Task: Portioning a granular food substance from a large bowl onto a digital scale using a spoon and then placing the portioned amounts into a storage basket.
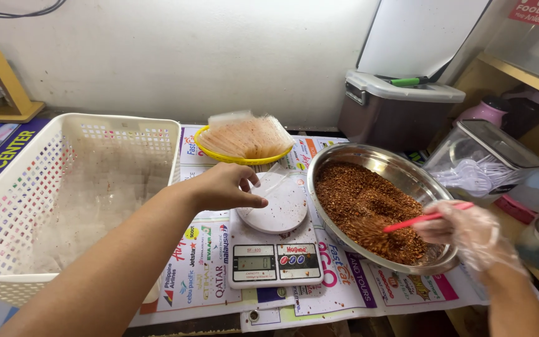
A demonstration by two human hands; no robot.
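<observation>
Cluttered worktop against a pale wall, covered with printed paper sheets. Your left hand hovers over the white round pan of a small digital scale, fingers pinched together on the edge of a clear thin plastic bag that lies across the pan. Your right hand, in a loose clear glove, sits at the near right rim of a steel bowl; its fingers are clamped on a red spoon handle, tip buried in a reddish-brown flaky spice mix.

Handling, as I judge it: the bag looks very light, limp and slippery, so it likely collapses and slides unless you pinch the mouth edge, as you do. The mix reads dry, loose, granular; it probably spills off a tilted spoon, and specks already lie on the pan. The spoon seems stiff and light; gripping the far end of the handle is fine. The bowl looks rigid and smooth, may skate on paper.

Far centre, a yellow basket holds stacked filled packets. Left, a white lattice basket.
</observation>
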